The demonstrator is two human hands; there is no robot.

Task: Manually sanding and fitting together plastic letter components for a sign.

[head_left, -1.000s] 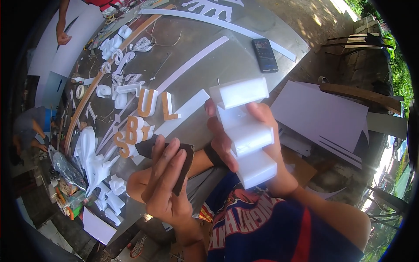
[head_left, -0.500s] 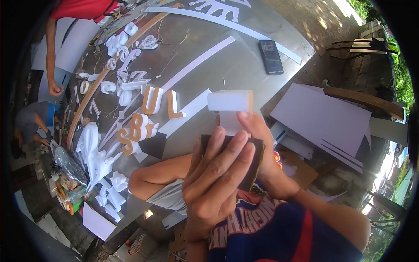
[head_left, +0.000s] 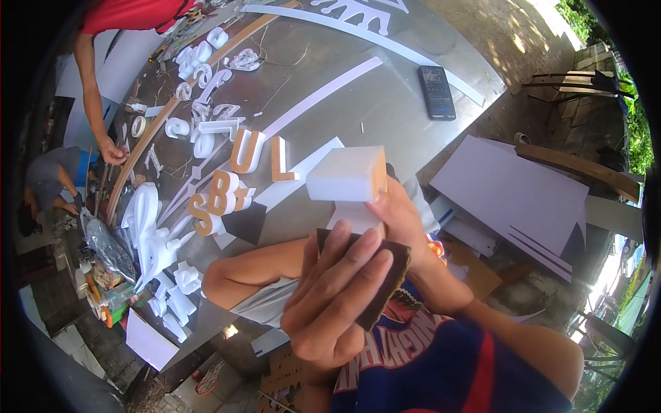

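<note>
My right hand (head_left: 403, 224) grips a white block-shaped letter (head_left: 348, 175) with a brown face along one side, holding it up in front of me. Pressed under the straight fingers of my left hand (head_left: 337, 289) is a dark, rough-edged piece of sandpaper (head_left: 391, 272). It lies against the lower part of the white piece, whose full shape is hidden by my hands. Beyond them, several brown-faced white letters (head_left: 281, 162) stand on the metal table (head_left: 330, 107).
White cut-out letters (head_left: 203, 144) and curved pieces (head_left: 148, 227) crowd the table's left side. A phone (head_left: 437, 93) lies near the far right corner. White sheets (head_left: 509, 186) are stacked at right. Across the left side, a co-worker's hand (head_left: 113, 151) reaches in; another person (head_left: 55, 182) bends lower down.
The white piece has come nearer and tilted, showing more of its top. My left hand and the sandpaper have shifted slightly down. The co-worker's hand has moved right toward the wooden strip.
</note>
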